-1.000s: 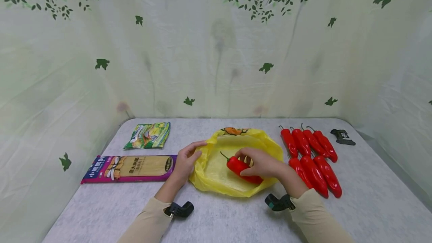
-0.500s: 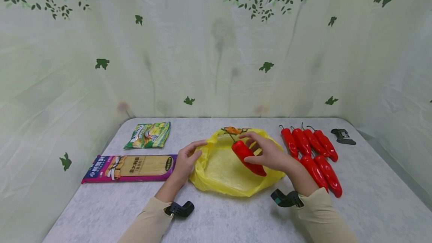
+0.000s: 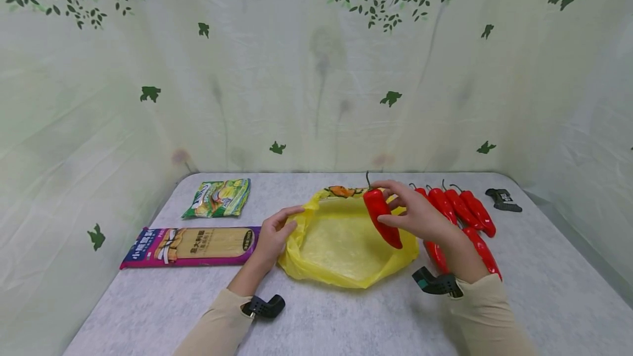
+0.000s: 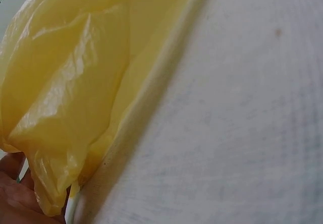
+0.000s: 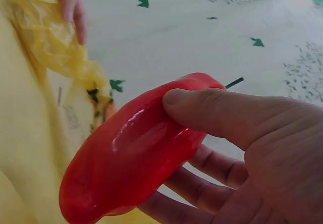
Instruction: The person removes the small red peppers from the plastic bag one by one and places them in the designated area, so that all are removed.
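Note:
A red chili pepper [image 3: 381,218] with a dark stem is held up by my right hand [image 3: 417,212], above the right part of a yellow plastic bag [image 3: 341,278]. The right wrist view shows the thumb pressed on top of the pepper [image 5: 131,148] and the fingers underneath. My left hand [image 3: 273,236] pinches the left rim of the bag, which lies spread with its mouth gaping upward. Up close in the left wrist view, the crumpled yellow film [image 4: 65,93] hangs against that hand's fingers [image 4: 15,199].
More red chili peppers [image 3: 465,209] lie in two rows on the right, partly hidden by my right arm. A small black packet [image 3: 503,200] is beyond them. On the left are a noodle package [image 3: 198,246] and a green snack packet [image 3: 217,198].
My right hand has lifted the chili pepper from inside the bag and carried it up and to the right, turning it more upright. My left hand stays at the rim.

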### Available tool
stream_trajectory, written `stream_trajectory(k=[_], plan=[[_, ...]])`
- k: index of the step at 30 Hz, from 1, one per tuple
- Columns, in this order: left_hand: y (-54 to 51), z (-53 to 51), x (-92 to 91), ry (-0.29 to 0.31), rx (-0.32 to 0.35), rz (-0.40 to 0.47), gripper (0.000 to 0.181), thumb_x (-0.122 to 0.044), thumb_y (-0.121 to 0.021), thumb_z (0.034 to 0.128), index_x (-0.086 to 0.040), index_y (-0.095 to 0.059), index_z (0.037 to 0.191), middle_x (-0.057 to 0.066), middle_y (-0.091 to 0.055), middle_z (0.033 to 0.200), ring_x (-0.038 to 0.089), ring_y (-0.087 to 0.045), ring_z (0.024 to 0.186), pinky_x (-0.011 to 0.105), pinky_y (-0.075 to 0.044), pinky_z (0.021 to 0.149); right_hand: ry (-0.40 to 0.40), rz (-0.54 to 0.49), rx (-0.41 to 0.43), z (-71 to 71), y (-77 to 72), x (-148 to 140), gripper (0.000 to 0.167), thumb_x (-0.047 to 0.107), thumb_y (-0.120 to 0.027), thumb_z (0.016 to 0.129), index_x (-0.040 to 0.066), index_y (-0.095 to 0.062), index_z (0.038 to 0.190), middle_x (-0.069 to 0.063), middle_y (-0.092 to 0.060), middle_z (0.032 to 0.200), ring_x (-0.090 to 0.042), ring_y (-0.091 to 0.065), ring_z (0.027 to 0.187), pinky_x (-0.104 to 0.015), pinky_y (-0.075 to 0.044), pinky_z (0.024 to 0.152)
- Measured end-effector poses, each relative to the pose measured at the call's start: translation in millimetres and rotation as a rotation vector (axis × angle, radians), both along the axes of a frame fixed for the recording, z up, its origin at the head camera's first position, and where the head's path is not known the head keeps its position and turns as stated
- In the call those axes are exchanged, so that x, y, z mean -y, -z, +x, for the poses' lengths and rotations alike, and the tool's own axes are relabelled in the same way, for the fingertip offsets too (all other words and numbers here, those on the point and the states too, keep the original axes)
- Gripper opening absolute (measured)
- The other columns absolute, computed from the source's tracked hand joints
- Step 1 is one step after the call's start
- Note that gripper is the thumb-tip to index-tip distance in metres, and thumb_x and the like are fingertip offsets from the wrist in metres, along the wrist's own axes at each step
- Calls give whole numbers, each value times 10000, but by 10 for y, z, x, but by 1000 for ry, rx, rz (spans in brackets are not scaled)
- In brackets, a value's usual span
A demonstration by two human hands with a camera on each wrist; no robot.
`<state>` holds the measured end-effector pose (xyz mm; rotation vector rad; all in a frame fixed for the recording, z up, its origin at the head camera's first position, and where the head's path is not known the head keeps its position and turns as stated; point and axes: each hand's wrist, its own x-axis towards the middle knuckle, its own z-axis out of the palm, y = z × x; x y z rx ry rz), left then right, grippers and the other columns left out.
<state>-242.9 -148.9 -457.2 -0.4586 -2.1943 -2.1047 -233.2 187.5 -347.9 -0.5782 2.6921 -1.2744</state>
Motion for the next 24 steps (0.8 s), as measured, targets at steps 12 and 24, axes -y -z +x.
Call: stream_trajectory(k=[12,24], plan=[[-16,12,11,17,61,-21,376,-81,-558,998,-55,-593,1372,102,-536,1485,236,-422,1435,99,-385,1056,136,47,6,92,-223,-538,728,212,-745,888,262,-350,1498,-156,-461,1465,-405,-515,1273,-481,-609,823],[-35,15,13,-13,38,18,421,16,-534,961,-28,-582,1377,130,-533,1480,235,-409,1438,90,-382,1054,206,157,4,119,-263,-800,747,242,-731,893,178,-327,1517,-207,-485,1434,-432,-491,1277,-482,-606,835]])
